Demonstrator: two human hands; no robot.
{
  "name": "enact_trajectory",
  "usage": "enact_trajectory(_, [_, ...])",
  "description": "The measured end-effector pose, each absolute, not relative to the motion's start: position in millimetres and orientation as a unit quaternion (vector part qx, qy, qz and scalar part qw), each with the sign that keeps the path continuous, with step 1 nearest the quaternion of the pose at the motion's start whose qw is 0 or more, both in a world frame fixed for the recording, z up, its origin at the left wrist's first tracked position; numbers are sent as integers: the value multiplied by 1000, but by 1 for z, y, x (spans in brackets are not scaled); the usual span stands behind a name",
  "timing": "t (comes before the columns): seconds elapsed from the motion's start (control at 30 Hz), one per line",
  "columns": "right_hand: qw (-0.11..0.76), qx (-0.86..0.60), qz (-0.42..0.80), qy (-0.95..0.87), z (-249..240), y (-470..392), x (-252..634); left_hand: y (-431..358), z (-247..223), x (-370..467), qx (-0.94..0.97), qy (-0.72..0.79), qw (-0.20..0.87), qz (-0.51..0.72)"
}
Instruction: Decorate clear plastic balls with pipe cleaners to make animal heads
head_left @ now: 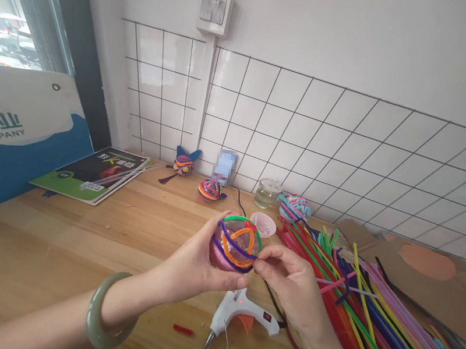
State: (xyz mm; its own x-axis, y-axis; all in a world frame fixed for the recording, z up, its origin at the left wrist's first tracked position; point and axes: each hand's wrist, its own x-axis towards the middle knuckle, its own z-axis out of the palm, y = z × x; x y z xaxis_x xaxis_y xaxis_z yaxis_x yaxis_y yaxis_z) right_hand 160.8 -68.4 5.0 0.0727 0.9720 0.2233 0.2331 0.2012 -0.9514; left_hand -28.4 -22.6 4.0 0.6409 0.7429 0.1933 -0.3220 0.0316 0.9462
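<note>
My left hand (pixel 206 259) is wrapped round a clear ball (pixel 229 239) with pink, purple, orange and green pipe cleaners on its surface. The thumb lies along its lower side, and small shiny bits show through the clear wall. At the ball's right side, my right hand (pixel 288 274) pinches the end of the purple pipe cleaner (pixel 242 251) between thumb and fingers. Just below both hands, a white glue gun (pixel 240 311) rests on the table, its nozzle toward me and a red light lit. A short red piece (pixel 183 329) lies left of the nozzle.
Loose pipe cleaners (pixel 370 314) in many colours spread across the right side, beside cardboard (pixel 429 276). Behind the hands stand a small pink bowl (pixel 263 225), a glass jar (pixel 267 193), a phone (pixel 225 166) and several decorated balls (pixel 184 164). A book (pixel 100 174) lies left.
</note>
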Motion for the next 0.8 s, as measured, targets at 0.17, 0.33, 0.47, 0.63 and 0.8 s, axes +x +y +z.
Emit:
enact_trajectory(0.17, [522, -507, 377, -573, 3, -65, 162, -24, 5, -29, 581, 199, 699, 368])
enact_trajectory(0.33, [523, -505, 390, -565, 2, -64, 163, -23, 5, -29, 584, 202, 694, 370])
enact_trajectory(0.47, [530, -502, 401, -554, 3, -64, 163, -24, 7, -29, 587, 199, 688, 378])
enact_trajectory(0.63, [541, -494, 417, -538, 2, -64, 162, -27, 13, -31, 596, 238, 669, 375])
enact_trajectory(0.8, [545, -486, 431, -530, -1, -63, 164, -26, 8, -30, 589, 210, 680, 382])
